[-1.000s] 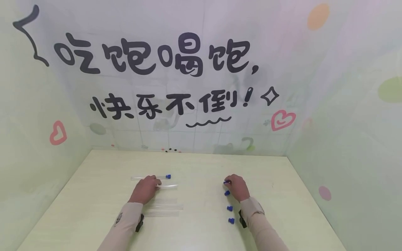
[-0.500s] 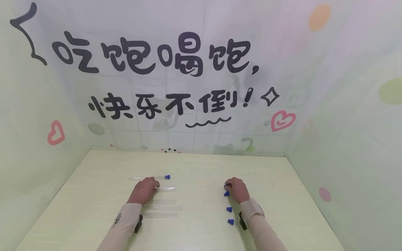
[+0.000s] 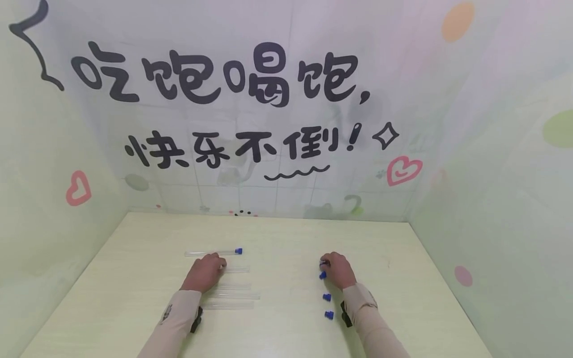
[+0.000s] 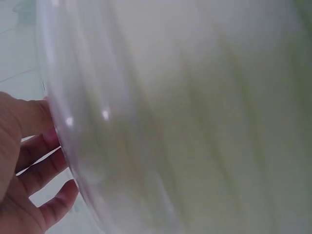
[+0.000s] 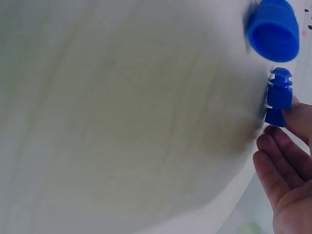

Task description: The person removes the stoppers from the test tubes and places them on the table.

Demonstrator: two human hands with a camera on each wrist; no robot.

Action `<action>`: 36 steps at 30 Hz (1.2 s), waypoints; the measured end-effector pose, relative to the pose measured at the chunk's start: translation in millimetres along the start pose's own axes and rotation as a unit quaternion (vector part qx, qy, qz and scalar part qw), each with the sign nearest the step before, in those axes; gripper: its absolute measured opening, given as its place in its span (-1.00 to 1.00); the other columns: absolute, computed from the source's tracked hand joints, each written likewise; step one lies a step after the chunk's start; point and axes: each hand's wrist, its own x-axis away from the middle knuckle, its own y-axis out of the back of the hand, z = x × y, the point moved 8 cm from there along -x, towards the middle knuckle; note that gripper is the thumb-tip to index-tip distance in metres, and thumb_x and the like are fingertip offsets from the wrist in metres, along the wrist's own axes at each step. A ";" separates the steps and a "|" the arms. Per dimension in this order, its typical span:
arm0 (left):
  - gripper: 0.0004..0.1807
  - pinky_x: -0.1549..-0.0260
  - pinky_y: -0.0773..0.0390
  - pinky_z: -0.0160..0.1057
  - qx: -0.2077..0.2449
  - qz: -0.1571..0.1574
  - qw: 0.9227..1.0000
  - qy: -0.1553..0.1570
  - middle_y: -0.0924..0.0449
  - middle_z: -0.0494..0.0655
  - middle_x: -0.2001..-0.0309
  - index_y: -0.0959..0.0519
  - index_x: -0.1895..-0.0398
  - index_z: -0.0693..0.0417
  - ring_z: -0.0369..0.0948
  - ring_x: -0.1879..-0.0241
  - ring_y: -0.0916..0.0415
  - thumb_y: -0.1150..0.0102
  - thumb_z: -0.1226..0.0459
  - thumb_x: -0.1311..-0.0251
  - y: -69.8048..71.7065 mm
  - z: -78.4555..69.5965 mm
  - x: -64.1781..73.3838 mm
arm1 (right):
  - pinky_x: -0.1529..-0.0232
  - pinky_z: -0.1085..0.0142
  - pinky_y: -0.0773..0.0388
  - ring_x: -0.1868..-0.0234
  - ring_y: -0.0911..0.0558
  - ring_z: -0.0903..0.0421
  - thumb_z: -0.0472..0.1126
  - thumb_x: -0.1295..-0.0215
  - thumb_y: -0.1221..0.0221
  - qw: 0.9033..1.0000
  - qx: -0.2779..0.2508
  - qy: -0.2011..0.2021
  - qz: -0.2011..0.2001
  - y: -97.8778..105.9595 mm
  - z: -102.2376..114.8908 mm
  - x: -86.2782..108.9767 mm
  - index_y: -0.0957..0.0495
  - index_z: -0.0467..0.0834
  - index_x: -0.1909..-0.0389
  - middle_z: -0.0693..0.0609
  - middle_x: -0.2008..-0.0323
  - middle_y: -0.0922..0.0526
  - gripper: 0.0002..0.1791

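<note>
In the head view my left hand (image 3: 206, 272) pinches the near-side end of a clear plastic test tube (image 3: 238, 269) that lies on the table. The left wrist view shows its thumb and fingers (image 4: 53, 204) partly hidden behind a blurred clear tube (image 4: 97, 146) close to the camera. My right hand (image 3: 338, 270) pinches a blue cap (image 3: 323, 263) between thumb and index finger; the right wrist view shows ribbed blue caps (image 5: 280, 95) at the thumb. Just in front of that hand sits another blue cap (image 3: 323, 275).
Behind the left hand lies a tube with a blue cap (image 3: 239, 251) on its end. Several uncapped tubes (image 3: 233, 305) lie nearer, partly under the left forearm. Two more blue caps (image 3: 327, 297) lie by the right wrist. A printed wall (image 3: 268, 194) borders the table (image 3: 286, 248).
The left hand's tube has come down slightly, from a lifted, brighter position to the table. The right hand has shifted a little toward the near caps with its cap.
</note>
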 end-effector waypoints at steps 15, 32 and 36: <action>-0.57 0.11 -0.45 0.12 0.003 -0.067 0.998 0.004 -0.56 0.15 0.00 -0.52 -0.09 0.17 0.09 -0.01 -0.50 -0.25 0.21 -0.16 20.3 0.9 3.0 | -0.02 0.07 -0.53 -0.01 -0.60 -0.09 -0.18 -0.25 -0.22 0.997 0.026 0.028 -0.059 13.7 16.8 -3.9 -0.53 -0.26 -0.06 -0.16 0.01 -0.58 -0.61; -0.40 0.01 -0.35 0.21 -0.029 -0.062 0.997 0.042 -0.36 0.26 -0.26 -0.33 -0.30 0.17 0.17 -0.22 -0.34 -0.19 0.17 -0.21 31.0 27.9 -0.7 | -0.11 -0.10 -0.43 -0.23 -0.46 -0.16 -0.17 -0.24 -0.23 0.991 0.010 0.094 -0.090 12.2 60.5 -9.8 -0.39 -0.27 -0.22 -0.23 -0.20 -0.47 -0.45; -0.41 0.01 -0.35 0.22 -0.027 -0.057 0.997 0.039 -0.38 0.26 -0.24 -0.35 -0.29 0.16 0.18 -0.20 -0.35 -0.21 0.19 -0.20 27.1 36.8 -4.3 | -0.11 -0.12 -0.42 -0.25 -0.44 -0.17 -0.18 -0.23 -0.23 0.992 0.003 0.095 -0.082 8.4 66.5 -11.5 -0.38 -0.27 -0.23 -0.24 -0.22 -0.45 -0.44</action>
